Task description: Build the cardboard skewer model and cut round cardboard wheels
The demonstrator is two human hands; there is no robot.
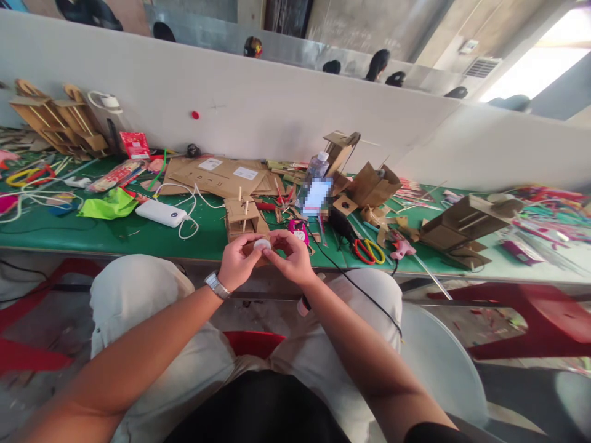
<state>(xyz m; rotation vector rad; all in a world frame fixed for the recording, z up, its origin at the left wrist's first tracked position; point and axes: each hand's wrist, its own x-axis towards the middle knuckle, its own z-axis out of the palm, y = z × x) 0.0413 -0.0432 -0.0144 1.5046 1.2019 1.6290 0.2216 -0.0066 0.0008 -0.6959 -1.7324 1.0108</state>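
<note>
White disc (262,244) in hands (237,263) (293,258), boxy cardboard (234,223)

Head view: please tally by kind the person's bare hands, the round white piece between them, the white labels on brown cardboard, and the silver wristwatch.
Bare left hand and right hand: 2
Round white piece: 1
Rectangular white paper labels: 2
Silver metal wristwatch: 1
Total: 6

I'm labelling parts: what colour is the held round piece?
The round piece is white; see head view.
</note>
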